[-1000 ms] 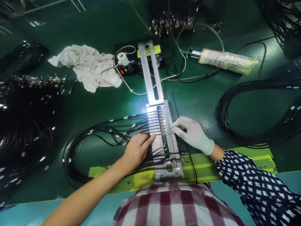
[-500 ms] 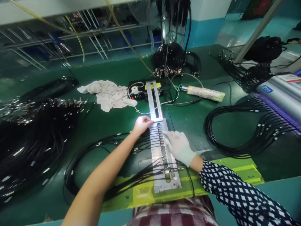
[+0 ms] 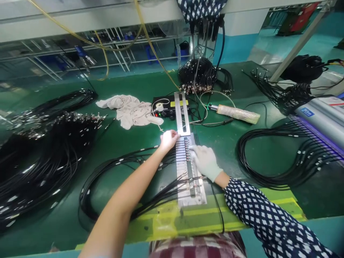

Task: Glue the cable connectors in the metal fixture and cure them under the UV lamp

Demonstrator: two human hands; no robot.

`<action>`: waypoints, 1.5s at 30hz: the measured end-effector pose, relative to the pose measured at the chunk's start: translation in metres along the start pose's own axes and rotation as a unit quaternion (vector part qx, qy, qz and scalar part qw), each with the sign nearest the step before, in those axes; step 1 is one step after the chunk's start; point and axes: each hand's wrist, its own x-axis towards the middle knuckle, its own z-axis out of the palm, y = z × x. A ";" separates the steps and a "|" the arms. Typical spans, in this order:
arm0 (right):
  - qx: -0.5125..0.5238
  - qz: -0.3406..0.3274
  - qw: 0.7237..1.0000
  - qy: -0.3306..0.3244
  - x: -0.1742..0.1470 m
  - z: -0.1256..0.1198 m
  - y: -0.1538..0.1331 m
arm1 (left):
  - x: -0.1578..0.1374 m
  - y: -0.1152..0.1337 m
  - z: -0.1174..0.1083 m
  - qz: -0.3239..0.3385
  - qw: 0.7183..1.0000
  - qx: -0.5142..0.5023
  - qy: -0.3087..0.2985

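My bare left hand [image 3: 169, 139] is closed in a pinch at the left edge of a slotted metal fixture [image 3: 181, 163], on what looks like a black cable at the far end of the row. My right hand [image 3: 206, 161], in a white glove, lies along the fixture's right side with its fingers curled and its thumb by the small connectors [image 3: 187, 150]. Whatever its fingertips hold is hidden. Several black cables [image 3: 168, 186] cross the near part of the fixture, and others run left from its slots. A long slotted metal bar [image 3: 178, 113] extends beyond the fixture.
Behind the bar sits a black control box [image 3: 163, 114], beside a crumpled white cloth [image 3: 131, 111]. A wrapped handle tool [image 3: 236, 113] lies to its right. Cable bundles [image 3: 53, 161] cover the left; a cable coil [image 3: 249, 161] leads to a silver machine [image 3: 322, 114] at right.
The camera view has shifted slightly, bringing a patterned cloth into sight at the top. Both hands stay at nearly the same places on the fixture.
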 end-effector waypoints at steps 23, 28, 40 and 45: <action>0.052 -0.026 0.998 0.023 0.001 0.008 0.014 | -0.203 -0.211 -0.118 0.283 0.927 0.236 -0.068; 0.049 -0.008 0.998 0.027 0.001 0.008 0.011 | -0.097 -0.224 -0.149 0.423 0.844 0.305 -0.124; 0.068 -0.003 0.997 0.021 0.003 0.004 0.010 | -0.152 -0.110 -0.065 0.344 0.915 0.186 -0.099; 0.111 -0.041 0.993 -0.008 -0.003 -0.002 0.019 | -0.175 -0.091 -0.080 0.303 0.941 0.110 -0.105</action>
